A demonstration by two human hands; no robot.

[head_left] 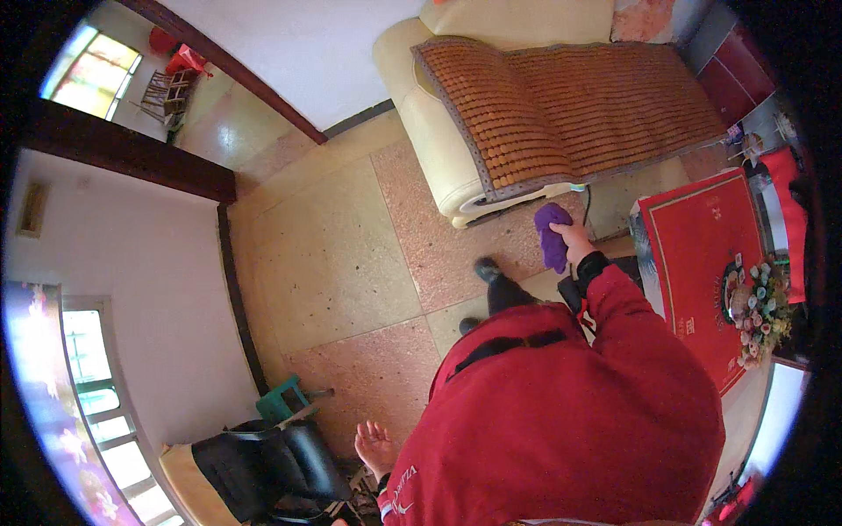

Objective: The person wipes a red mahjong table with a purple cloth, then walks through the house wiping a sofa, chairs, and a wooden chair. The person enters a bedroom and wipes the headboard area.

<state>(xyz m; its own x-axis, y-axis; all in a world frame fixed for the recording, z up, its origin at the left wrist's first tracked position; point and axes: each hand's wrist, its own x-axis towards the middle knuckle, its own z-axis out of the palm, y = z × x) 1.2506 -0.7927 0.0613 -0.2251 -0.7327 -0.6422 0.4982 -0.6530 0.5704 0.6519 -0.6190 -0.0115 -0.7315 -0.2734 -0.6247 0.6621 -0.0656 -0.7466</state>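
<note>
My right hand (575,242) grips a bunched purple cloth (554,237), its thumb pressed on the near side. The cloth hangs over the floor, near the front edge of a cream sofa (431,154). My left hand (377,450) is held low at my side, empty, with the palm showing and the fingers a little apart. Nearest to it is a black padded chair (276,463). A red sleeve and black cuff cover my right wrist.
A brown beaded seat mat (559,112) covers the sofa. To the right stands a table with a red cover (697,263) and artificial flowers (763,315). A green plastic stool (284,398) sits by the wall. A doorway opens at upper left onto tiled floor (329,263).
</note>
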